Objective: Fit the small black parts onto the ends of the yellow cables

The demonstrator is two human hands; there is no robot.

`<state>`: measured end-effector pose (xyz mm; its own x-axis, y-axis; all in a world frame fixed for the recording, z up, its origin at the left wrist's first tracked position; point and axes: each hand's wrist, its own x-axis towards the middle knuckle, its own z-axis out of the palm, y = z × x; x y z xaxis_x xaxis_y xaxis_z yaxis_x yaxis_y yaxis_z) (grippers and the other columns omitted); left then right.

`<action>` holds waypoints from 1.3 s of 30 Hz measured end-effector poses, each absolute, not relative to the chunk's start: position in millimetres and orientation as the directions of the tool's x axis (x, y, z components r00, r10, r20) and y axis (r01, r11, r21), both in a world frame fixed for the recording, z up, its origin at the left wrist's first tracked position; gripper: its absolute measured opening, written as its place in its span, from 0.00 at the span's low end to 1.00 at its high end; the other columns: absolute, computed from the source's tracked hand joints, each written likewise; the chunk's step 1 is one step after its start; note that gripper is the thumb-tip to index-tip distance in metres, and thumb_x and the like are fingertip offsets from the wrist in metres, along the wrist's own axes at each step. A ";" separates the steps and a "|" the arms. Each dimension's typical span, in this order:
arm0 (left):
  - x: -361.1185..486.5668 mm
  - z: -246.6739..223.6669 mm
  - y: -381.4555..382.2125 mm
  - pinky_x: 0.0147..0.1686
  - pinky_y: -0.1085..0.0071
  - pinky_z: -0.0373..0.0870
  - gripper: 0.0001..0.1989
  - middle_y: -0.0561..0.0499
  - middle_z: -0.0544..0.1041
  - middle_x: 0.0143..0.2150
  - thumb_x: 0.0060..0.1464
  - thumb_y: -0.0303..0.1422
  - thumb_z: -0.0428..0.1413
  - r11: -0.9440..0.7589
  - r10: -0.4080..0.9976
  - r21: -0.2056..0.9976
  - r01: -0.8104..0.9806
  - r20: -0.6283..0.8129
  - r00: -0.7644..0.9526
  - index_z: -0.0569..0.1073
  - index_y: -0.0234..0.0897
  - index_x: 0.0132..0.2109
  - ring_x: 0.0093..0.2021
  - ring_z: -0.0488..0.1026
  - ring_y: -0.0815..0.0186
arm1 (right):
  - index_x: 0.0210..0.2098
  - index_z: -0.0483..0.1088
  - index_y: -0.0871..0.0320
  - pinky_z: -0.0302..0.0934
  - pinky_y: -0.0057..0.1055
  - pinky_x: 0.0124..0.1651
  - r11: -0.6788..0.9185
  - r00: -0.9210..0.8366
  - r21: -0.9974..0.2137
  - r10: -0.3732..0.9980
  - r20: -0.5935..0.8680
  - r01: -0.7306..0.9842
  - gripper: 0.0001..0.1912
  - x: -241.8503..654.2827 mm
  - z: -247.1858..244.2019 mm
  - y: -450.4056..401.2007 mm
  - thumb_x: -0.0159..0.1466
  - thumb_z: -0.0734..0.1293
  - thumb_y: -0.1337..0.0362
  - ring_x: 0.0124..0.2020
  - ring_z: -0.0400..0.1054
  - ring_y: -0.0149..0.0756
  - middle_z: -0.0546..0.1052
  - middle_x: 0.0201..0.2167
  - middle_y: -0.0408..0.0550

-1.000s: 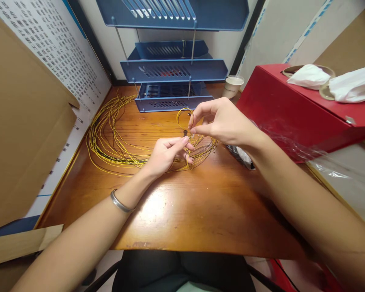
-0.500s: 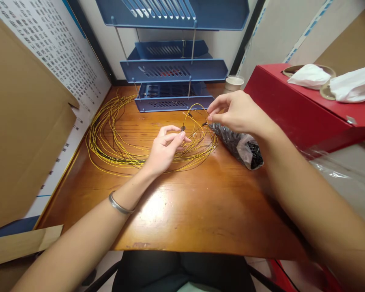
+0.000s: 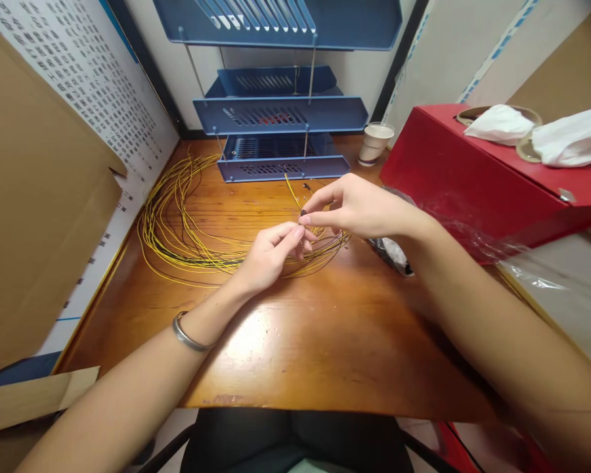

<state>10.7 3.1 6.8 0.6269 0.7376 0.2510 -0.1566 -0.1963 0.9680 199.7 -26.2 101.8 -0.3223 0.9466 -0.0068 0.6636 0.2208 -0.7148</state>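
My left hand (image 3: 272, 257) is closed in a pinch, its thumb and fingertips meeting those of my right hand. Between the fingertips a small black connector (image 3: 303, 212) peeks out, partly covered. My right hand (image 3: 352, 205) comes over from the right and also pinches at this connector. A yellow wire (image 3: 290, 188) stands up just behind the fingers. Below and to the left, a loose coil of yellow and dark wires (image 3: 177, 253) lies on the table, its right part partly hidden by my hands.
A clear plastic bag of small black parts (image 3: 393, 253) lies partly behind my right wrist. Blue stacked trays (image 3: 280, 169) stand at the back, beside a paper cup (image 3: 375, 144). A red box (image 3: 448, 167) is to the right, a cardboard sheet (image 3: 44, 197) to the left. The wooden table (image 3: 325, 348) ends before my lap.
My right hand has moved left and down from beside the plastic bag to meet my left hand at the connector. The arched yellow wire has shifted left. The paper cup is now uncovered.
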 end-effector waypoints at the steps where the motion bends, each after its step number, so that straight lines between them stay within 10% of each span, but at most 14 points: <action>1: 10.6 7.0 2.7 0.33 0.75 0.70 0.19 0.50 0.77 0.31 0.62 0.45 0.57 -0.195 0.730 0.969 -0.152 0.247 0.637 0.79 0.31 0.37 0.28 0.72 0.72 | 0.37 0.82 0.61 0.61 0.32 0.36 0.234 -0.343 -0.730 0.939 0.000 0.642 0.16 199.8 99.6 -24.8 0.63 0.70 0.54 0.28 0.68 0.30 0.79 0.29 0.46; 14: 3.2 10.1 -2.2 0.29 0.76 0.66 0.16 0.52 0.75 0.23 0.64 0.35 0.53 -0.313 0.534 0.950 0.002 0.175 0.827 0.78 0.31 0.31 0.25 0.71 0.73 | 0.26 0.73 0.59 0.52 0.32 0.26 0.033 0.036 -0.889 0.998 0.056 0.457 0.17 211.9 108.6 -23.0 0.57 0.76 0.53 0.23 0.59 0.27 0.74 0.27 0.48; 25: 8.4 9.7 -5.0 0.34 0.76 0.69 0.19 0.50 0.78 0.25 0.65 0.39 0.54 -0.288 0.622 0.957 0.041 0.154 0.768 0.81 0.32 0.32 0.31 0.76 0.71 | 0.33 0.78 0.59 0.57 0.30 0.31 0.144 -0.425 -0.721 0.877 -0.225 0.678 0.09 205.3 102.8 -23.6 0.62 0.70 0.59 0.27 0.66 0.30 0.77 0.27 0.43; 39: 9.0 10.5 -5.3 0.29 0.75 0.66 0.17 0.49 0.78 0.26 0.64 0.38 0.54 -0.287 0.602 0.957 0.053 0.137 0.786 0.80 0.30 0.33 0.26 0.70 0.72 | 0.32 0.78 0.60 0.56 0.29 0.28 0.036 -0.284 -0.751 0.937 -0.204 0.659 0.07 202.6 105.7 -25.7 0.62 0.72 0.61 0.25 0.66 0.31 0.75 0.23 0.44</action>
